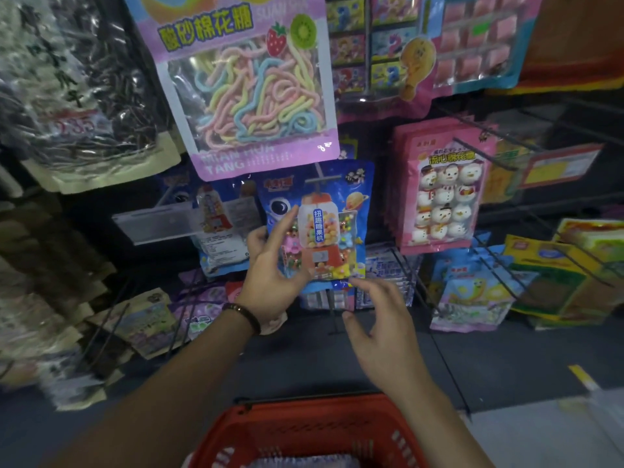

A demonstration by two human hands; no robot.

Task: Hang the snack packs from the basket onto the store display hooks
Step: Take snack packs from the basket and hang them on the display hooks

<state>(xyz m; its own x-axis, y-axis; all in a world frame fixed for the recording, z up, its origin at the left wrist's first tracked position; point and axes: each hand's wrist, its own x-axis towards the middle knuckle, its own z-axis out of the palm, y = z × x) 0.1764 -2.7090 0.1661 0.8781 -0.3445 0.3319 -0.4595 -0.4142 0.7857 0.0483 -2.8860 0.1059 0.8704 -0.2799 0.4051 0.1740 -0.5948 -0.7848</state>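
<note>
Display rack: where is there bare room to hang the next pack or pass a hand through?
Free: the dark gap right of the seed bags, above and below the clear tag holder; also the bare wire hooks beside the pink snowman packs. Crowded: the centre column around the blue gumball pack and the low rows.

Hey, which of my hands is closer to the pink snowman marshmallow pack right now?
Right. Your right hand hovers open below and left of the snowman pack; your left hand is farther left, holding the blue candy pack.
</note>
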